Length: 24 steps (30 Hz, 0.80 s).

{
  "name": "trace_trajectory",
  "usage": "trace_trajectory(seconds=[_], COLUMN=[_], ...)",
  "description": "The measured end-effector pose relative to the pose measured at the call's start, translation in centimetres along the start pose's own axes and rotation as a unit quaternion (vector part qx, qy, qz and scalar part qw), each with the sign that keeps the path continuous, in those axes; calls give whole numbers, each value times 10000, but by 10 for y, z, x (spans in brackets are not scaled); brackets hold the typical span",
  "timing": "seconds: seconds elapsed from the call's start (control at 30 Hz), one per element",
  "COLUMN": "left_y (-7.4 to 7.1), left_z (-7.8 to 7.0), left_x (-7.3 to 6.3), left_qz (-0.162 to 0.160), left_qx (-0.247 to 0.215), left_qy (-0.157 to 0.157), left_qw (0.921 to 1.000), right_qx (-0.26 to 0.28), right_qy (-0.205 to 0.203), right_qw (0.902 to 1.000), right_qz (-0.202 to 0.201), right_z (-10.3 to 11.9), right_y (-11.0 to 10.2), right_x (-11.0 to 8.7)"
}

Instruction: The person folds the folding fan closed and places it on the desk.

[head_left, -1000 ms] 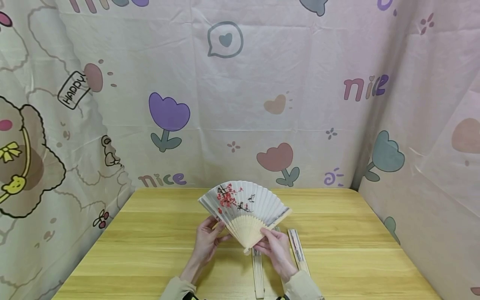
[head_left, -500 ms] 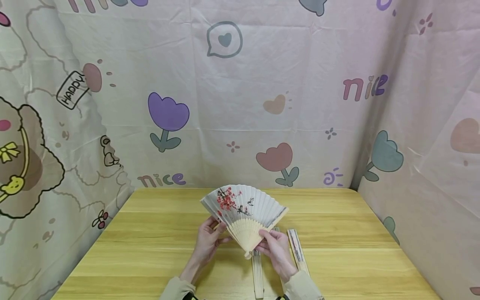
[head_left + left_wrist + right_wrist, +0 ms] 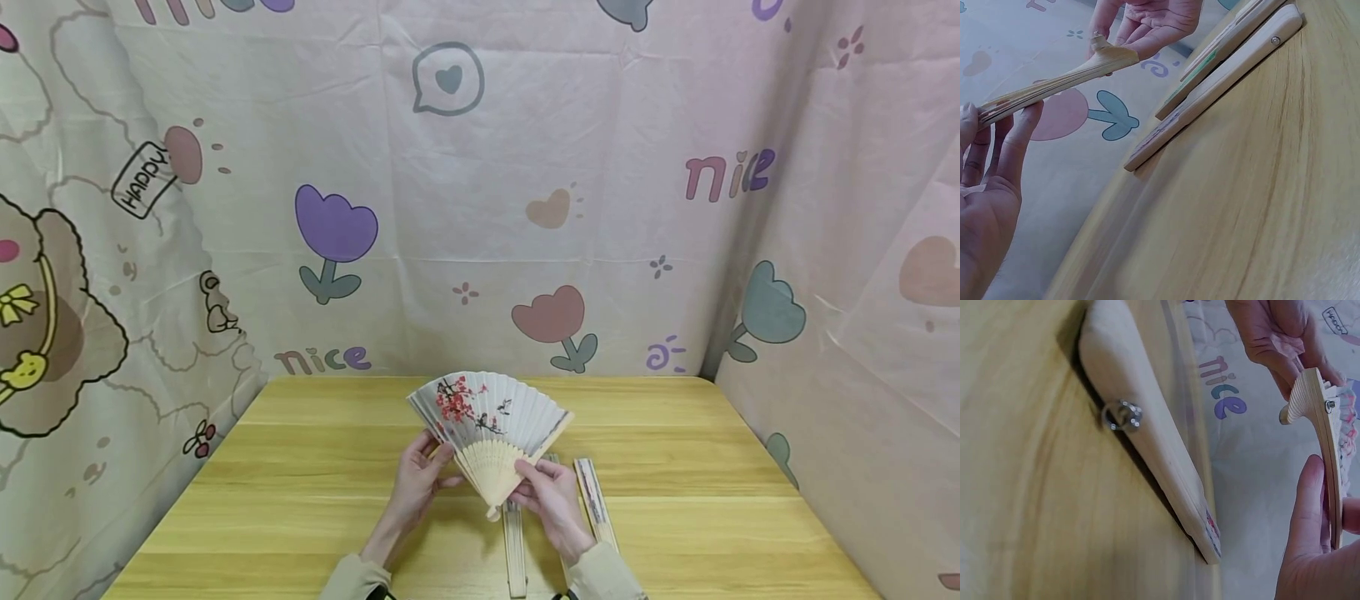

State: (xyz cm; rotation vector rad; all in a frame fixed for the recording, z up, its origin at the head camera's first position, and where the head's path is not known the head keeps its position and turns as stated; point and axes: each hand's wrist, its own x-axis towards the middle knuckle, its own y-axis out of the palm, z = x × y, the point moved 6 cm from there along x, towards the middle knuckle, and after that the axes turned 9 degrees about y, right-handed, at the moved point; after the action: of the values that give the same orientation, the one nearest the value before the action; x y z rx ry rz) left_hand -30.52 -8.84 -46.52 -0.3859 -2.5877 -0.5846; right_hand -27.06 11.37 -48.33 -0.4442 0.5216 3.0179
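Note:
A spread folding fan (image 3: 517, 408), pale with red blossoms, birds and bare wooden ribs, is held above the table in the head view. My left hand (image 3: 417, 479) pinches its left edge between thumb and fingers. On the right edge, near the ribs, my right hand (image 3: 551, 496) grips with the thumb in front. In the left wrist view the fan (image 3: 1054, 84) appears edge-on, with left-hand fingers (image 3: 1019, 140) beneath it. The right wrist view has the fan's outer rib (image 3: 1329, 456) between the right thumb and fingers.
Folded fans lie on the wooden table (image 3: 300, 500): one (image 3: 514, 550) below the spread fan, another (image 3: 595, 500) right of my right hand, and a third (image 3: 553, 458) mostly hidden behind that hand. A printed cloth (image 3: 450, 208) hangs behind and at both sides.
The spread fan has come down slightly and narrowed a little, its right edge moving inward. Both hands keep their hold and have barely moved. The folded fans lie as before.

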Motion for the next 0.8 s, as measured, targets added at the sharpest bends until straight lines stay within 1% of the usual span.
trace_trajectory(seconds=[0.17,0.3,0.5,0.67,0.8], left_y=[0,-1,0,2,2], left_z=[1,2,4,6,7], left_x=[0,0,1,1,0], left_qz=[-137,-238,-238,-266,-250], left_qx=[125,361,692,679,663], left_qy=[-101,-254,-431,-632,-722], left_qw=[9998,9987,9964,9953,9949], right_qx=[7,-36,-149,-195,-209], right_qy=[-21,-30,-36,-82,-121], right_qw=[10000,10000,9999,9997,9996], right_qz=[-31,-3,-55,-135,-143], right_z=[0,1,1,2,1], right_y=[0,0,-1,-2,-2], right_x=[-1,-1,-1,-2,-3])
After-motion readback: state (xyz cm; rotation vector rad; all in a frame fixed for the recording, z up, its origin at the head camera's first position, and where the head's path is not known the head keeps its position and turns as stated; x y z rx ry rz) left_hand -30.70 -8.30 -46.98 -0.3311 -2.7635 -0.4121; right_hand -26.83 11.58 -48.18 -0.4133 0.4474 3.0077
